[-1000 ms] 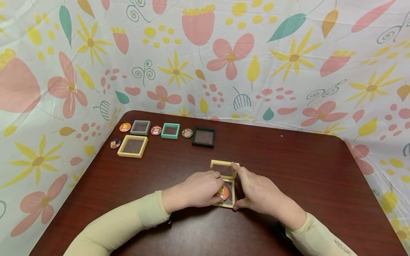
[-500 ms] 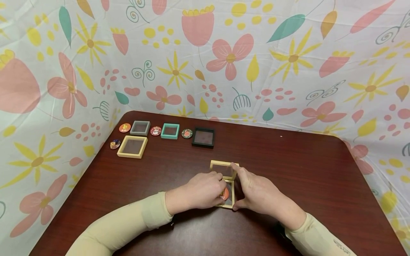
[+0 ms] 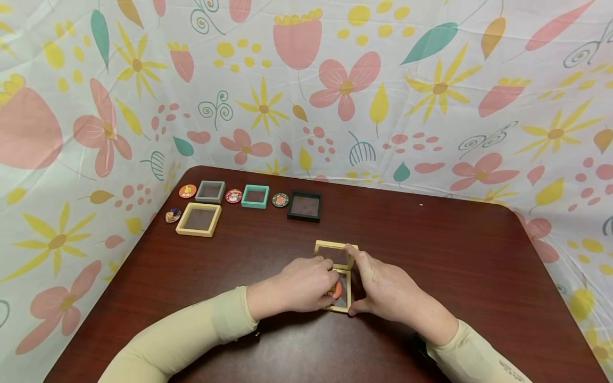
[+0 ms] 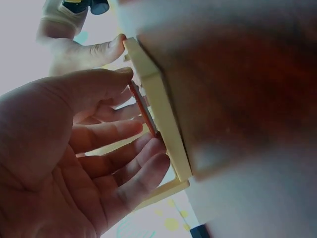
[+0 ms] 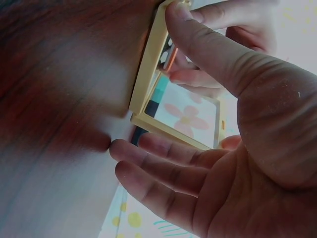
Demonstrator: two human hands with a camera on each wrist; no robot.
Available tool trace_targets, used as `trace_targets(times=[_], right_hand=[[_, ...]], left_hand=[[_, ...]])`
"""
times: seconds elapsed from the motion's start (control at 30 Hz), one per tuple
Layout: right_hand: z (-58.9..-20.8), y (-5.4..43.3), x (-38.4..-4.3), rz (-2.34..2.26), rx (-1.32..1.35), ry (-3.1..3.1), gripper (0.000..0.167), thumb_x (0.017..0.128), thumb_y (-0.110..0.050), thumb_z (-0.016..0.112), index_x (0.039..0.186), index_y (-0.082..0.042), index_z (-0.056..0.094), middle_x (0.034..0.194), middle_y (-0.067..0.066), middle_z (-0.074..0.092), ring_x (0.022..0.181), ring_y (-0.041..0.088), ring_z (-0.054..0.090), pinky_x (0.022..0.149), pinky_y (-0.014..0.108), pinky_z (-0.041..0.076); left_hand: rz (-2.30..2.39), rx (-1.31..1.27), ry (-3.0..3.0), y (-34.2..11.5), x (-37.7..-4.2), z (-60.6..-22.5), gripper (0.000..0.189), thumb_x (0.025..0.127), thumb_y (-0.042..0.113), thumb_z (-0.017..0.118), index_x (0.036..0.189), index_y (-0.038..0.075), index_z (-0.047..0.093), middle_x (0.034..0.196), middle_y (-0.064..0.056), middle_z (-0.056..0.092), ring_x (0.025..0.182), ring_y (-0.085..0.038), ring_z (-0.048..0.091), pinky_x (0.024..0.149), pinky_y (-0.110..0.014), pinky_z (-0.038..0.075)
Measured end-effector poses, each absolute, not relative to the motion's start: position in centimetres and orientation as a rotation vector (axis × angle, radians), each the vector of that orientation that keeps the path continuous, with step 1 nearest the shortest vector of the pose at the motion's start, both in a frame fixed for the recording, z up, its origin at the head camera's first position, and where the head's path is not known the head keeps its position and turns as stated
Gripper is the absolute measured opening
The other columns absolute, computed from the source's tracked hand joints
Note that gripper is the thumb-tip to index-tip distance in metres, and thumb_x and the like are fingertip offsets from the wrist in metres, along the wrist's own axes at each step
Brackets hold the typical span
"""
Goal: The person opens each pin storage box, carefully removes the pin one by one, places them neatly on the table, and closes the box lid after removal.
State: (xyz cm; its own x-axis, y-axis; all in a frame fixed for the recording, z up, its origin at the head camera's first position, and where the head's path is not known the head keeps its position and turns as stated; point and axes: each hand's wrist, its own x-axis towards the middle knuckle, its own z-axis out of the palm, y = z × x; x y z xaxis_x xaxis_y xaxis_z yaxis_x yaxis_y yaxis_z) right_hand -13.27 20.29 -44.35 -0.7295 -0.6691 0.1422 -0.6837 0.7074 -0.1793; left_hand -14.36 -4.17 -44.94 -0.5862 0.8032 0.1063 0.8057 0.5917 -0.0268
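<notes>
A pale yellow hinged display frame (image 3: 349, 293) with clear film lies unfolded on the table, its lid (image 3: 330, 243) standing up at the back. My left hand (image 3: 308, 284) holds a round orange badge (image 3: 338, 289) by its rim, thumb at one edge and fingers at the other. In the left wrist view the badge (image 4: 143, 109) is edge-on, close against the frame's lower half. My right hand (image 3: 390, 290) grips the frame from the right, thumb at the front corner and a fingertip on the lid's top corner. My left fingers hide part of the badge.
At the back left stand a grey frame (image 3: 210, 182), a teal frame (image 3: 255, 187), a black frame (image 3: 304, 217) and another yellow frame (image 3: 193, 232). Round badges lie beside them, among them an orange one (image 3: 187, 191) and a dark one (image 3: 173, 215). Flowered cloth (image 3: 297, 101) hangs behind the table.
My left hand has shifted slightly to the right over the frame, covering more of the badge. The right hand and the frame have stayed in place.
</notes>
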Motion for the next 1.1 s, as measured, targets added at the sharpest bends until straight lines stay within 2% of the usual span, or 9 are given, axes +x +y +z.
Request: trace_targets(times=[0.2, 0.47, 0.63, 0.83, 1.1], right_hand=[[-44.4, 20.2, -13.3, 0.336, 1.122, -2.832, 0.136, 0.066, -0.047, 0.109, 0.163, 0.002, 0.028, 0.126, 0.018, 0.072, 0.090, 0.021, 0.072, 0.074, 0.042, 0.061], [-44.4, 20.2, -13.3, 0.340, 1.133, -2.821, 0.137, 0.065, -0.047, 0.110, 0.163, 0.002, 0.028, 0.123, 0.014, 0.071, 0.092, 0.021, 0.073, 0.072, 0.042, 0.061], [-44.5, 20.2, -13.3, 0.334, 1.135, -2.814, 0.138, 0.064, -0.048, 0.110, 0.163, 0.002, 0.028, 0.127, 0.016, 0.071, 0.095, 0.023, 0.075, 0.073, 0.043, 0.062], [-44.5, 20.2, -13.3, 0.317, 1.116, -2.823, 0.137, 0.064, -0.050, 0.109, 0.163, 0.003, 0.029, 0.136, 0.021, 0.070, 0.104, 0.029, 0.078, 0.077, 0.045, 0.063], [-44.5, 20.2, -13.3, 0.319, 1.117, -2.823, 0.137, 0.065, -0.050, 0.109, 0.163, 0.003, 0.029, 0.136, 0.019, 0.070, 0.104, 0.028, 0.077, 0.077, 0.045, 0.063]], left_hand=[[-0.067, -1.375, -2.714, -5.0, -14.7, -44.3, 0.016, 0.096, 0.039, 0.083, 0.096, 0.025, 0.075, 0.092, 0.006, 0.062, 0.083, -0.014, 0.061, 0.062, -0.028, 0.053], [-0.109, -1.435, -2.856, -6.9, -15.1, -41.8, 0.015, 0.093, 0.033, 0.084, 0.099, 0.024, 0.074, 0.091, 0.007, 0.057, 0.083, -0.014, 0.058, 0.065, -0.031, 0.051], [-0.196, -1.430, -2.976, -8.6, -15.9, -40.2, 0.014, 0.088, 0.025, 0.085, 0.097, 0.023, 0.074, 0.087, 0.007, 0.056, 0.079, -0.015, 0.056, 0.064, -0.033, 0.048], [-0.325, -1.286, -3.134, -11.5, -18.1, -39.2, 0.027, 0.083, 0.019, 0.078, 0.111, 0.020, 0.079, 0.096, 0.006, 0.065, 0.089, -0.015, 0.057, 0.073, -0.037, 0.049], [-0.243, -0.882, -3.243, -15.3, -21.8, -39.7, 0.011, 0.084, 0.019, 0.079, 0.088, 0.022, 0.070, 0.089, 0.001, 0.058, 0.079, -0.018, 0.052, 0.062, -0.039, 0.042]])
